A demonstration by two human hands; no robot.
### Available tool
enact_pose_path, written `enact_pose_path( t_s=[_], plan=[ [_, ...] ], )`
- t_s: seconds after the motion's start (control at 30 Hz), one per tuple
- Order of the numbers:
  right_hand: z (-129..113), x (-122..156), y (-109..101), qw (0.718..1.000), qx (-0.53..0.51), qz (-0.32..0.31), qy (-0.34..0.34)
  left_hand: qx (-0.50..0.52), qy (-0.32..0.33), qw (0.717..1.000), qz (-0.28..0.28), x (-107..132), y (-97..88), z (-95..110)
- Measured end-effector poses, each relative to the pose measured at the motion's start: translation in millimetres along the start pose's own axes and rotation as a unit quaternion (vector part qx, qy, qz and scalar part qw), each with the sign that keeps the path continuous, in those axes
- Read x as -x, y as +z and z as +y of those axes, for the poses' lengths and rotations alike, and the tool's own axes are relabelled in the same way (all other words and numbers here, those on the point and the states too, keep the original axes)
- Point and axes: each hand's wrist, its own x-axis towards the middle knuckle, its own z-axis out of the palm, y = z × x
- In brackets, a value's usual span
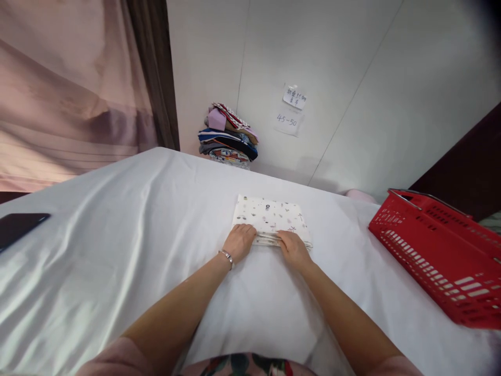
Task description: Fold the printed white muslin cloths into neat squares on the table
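A folded white cloth [274, 213] with small scattered prints lies flat on the white-covered table [176, 235]. Its near edge shows several layers. My left hand [240, 241] grips the near left corner, fingers on top and thumb side at the edge; a bracelet circles that wrist. At the same near edge, further right, my right hand [293, 248] pinches the layers, its fingers curled over the top. Both thumbs are mostly hidden.
A red plastic basket [434, 256] with a metal handle stands on the right. Folded clothes [229, 136] are stacked beyond the far edge, by the wall. A dark phone-like object [21, 227] lies at the far left. Paper notes [288, 122] hang on the wall; a pink curtain [70, 94] is at left.
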Motion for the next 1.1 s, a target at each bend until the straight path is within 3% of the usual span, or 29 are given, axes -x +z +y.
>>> enact_pose_path(
  t_s=[0.3,0.47,0.67,0.9,1.0,1.1],
  plan=[
    [-1.5,-2.6,3.3,1.0,0.008,-0.01,-0.001,0.013,-0.005,1.0,0.005,0.1,-2.0,0.9],
    [0.2,-4.0,7.9,1.0,0.019,0.015,0.015,0.02,-0.047,0.999,0.017,4.1,-10.2,-4.7],
    [-0.3,-2.6,11.3,0.999,-0.004,0.042,0.031,-0.026,-0.108,0.993,-0.031,7.2,-23.0,-8.0],
    [-1.0,-2.4,13.6,0.998,-0.01,0.031,0.058,-0.064,-0.171,0.98,-0.075,6.9,-27.5,-7.8],
    [-0.5,-2.9,14.4,0.998,-0.01,0.036,0.054,-0.064,-0.159,0.982,-0.078,5.6,-30.5,-6.3],
    [-0.5,-3.3,14.4,0.998,-0.01,0.038,0.053,-0.042,-0.106,0.992,-0.054,3.8,-38.8,-4.3]
  ],
)
